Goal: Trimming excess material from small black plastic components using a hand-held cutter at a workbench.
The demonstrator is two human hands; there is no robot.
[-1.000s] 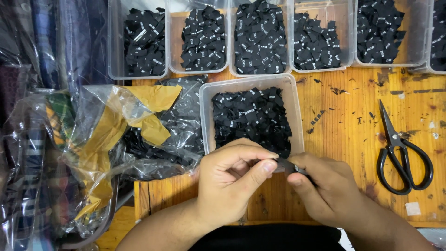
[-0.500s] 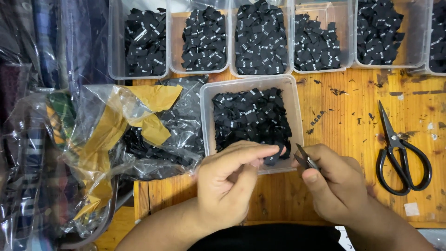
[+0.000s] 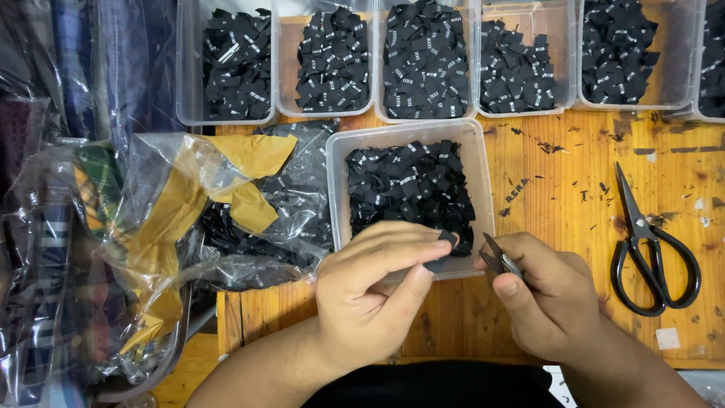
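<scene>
Left hand [image 3: 370, 302] is pinching a tiny black label [image 3: 445, 240] between thumb and fingertips, right over the near edge of the clear tub [image 3: 338, 189]; right hand [image 3: 547, 298] is closed around small snips [image 3: 495, 261], blades just beside that label; biggest risk imo is nicking a fingertip, the piece is so small; a loose pinch could also drop it among the tub's lookalikes.

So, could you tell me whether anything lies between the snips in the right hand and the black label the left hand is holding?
Nothing visible does. The left hand pinches the label just left of the snips in the right hand, with only open air between them.
</scene>
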